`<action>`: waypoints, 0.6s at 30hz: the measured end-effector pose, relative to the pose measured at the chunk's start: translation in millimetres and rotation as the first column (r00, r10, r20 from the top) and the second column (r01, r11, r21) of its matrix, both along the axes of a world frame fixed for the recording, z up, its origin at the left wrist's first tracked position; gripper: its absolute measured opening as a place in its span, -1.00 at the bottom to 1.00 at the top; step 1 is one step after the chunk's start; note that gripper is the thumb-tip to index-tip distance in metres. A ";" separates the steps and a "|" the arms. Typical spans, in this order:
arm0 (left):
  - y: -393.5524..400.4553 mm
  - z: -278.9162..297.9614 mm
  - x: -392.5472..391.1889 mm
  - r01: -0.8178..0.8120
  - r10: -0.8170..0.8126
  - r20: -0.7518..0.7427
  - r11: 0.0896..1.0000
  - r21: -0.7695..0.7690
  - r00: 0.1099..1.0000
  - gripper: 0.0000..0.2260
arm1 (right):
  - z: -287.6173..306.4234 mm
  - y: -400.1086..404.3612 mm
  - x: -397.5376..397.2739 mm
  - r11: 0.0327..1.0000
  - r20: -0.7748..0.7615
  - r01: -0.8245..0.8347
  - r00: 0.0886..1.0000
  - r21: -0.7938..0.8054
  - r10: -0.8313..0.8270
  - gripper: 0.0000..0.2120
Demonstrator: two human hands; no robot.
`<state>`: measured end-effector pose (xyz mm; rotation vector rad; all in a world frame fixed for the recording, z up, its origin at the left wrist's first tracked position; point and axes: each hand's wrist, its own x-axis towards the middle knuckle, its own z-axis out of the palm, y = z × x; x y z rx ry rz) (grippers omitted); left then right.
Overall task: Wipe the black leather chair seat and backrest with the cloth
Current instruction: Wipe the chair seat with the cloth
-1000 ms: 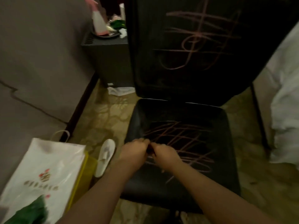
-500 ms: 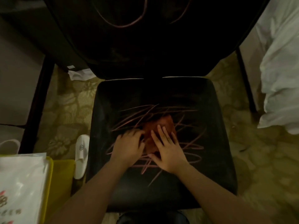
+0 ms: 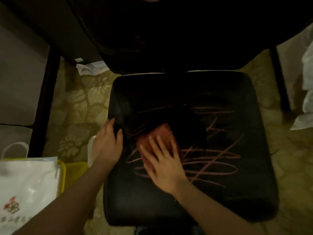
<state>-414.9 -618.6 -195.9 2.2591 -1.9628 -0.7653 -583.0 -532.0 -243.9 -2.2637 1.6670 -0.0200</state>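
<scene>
Patterned carpet point(image 3: 74, 106) surrounds the black leather chair seat point(image 3: 237, 192), taken here as the landmark. Nearest, at its left front corner, a white paper bag point(image 3: 28, 184) is seen. On the seat's middle, the reddish cloth point(image 3: 162, 133) is pressed flat under the right hand point(image 3: 162, 163), fingers spread. The left hand point(image 3: 108, 141) is hooked over the seat's left edge, thumb on top. Pink scribbles point(image 3: 211, 156) lie to the right of the cloth. Beyond the seat's rear edge stands the dark backrest point(image 3: 169, 39). Marks could be smeared rather than lifted if the cloth bunches under uneven pressure; the backrest could be forgotten.
</scene>
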 end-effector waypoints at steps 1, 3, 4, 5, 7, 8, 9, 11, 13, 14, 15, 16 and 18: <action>1.5 0.8 -5.3 -0.002 0.003 -0.014 1.000 0.014 1.000 -0.56 | 0.9 22.0 -7.2 0.997 -0.020 -0.082 0.996 0.010 0.082 -0.40; 2.6 3.1 -16.2 0.041 -0.041 -0.013 0.999 0.031 0.999 -0.55 | 3.2 54.7 -32.7 0.986 -0.067 -0.156 0.985 0.051 0.159 -0.28; 1.1 4.1 -21.5 0.075 -0.075 -0.009 0.997 0.025 0.997 -0.55 | 2.8 61.5 -48.1 0.989 -0.078 -0.138 0.987 0.047 0.141 -0.23; -0.6 4.5 -26.3 0.101 -0.100 -0.016 0.995 0.019 0.995 -0.54 | 2.7 61.1 -62.7 0.996 -0.080 -0.078 0.994 0.044 0.081 -0.19; -4.4 4.7 -34.3 0.119 -0.118 -0.060 0.993 0.013 0.991 -0.54 | 1.0 40.5 -84.9 0.992 -0.092 0.125 0.988 0.027 -0.122 -0.19; -6.3 4.0 -37.4 0.121 -0.120 -0.083 0.993 0.006 0.989 -0.54 | 2.2 21.5 -90.1 0.971 -0.090 0.237 0.968 0.010 -0.235 -0.23; -7.4 2.5 -40.0 0.121 -0.121 -0.101 0.993 -0.005 0.988 -0.55 | 2.8 -1.3 -89.9 0.942 -0.087 0.335 0.938 -0.001 -0.334 -0.28; -7.4 -0.8 -43.8 0.124 -0.128 -0.124 0.992 -0.033 0.984 -0.56 | 4.0 -49.6 -73.8 0.866 -0.087 0.494 0.869 0.077 -0.488 -0.32; -6.7 -3.2 -44.1 0.128 -0.134 -0.129 0.991 -0.048 0.983 -0.53 | -0.9 -77.9 -46.6 0.828 -0.087 0.552 0.834 0.104 -0.545 -0.35; -5.8 -4.5 -43.0 0.127 -0.132 -0.125 0.991 -0.052 0.983 -0.51 | -2.7 -80.5 -34.0 0.840 -0.070 0.539 0.842 0.068 -0.535 -0.37; -4.8 -5.5 -41.5 0.121 -0.127 -0.114 0.991 -0.054 0.985 -0.53 | -4.6 -75.0 -25.0 0.871 -0.046 0.490 0.871 0.028 -0.489 -0.41; -4.1 -6.1 -40.0 0.114 -0.119 -0.098 0.992 -0.054 0.988 -0.55 | -5.7 -61.3 -19.1 0.922 -0.024 0.388 0.921 0.002 -0.388 -0.44; -4.6 -4.6 -37.8 0.094 -0.095 -0.042 0.995 -0.039 0.995 -0.54 | -3.7 -17.9 -18.8 0.992 0.001 0.123 0.992 -0.010 -0.123 -0.46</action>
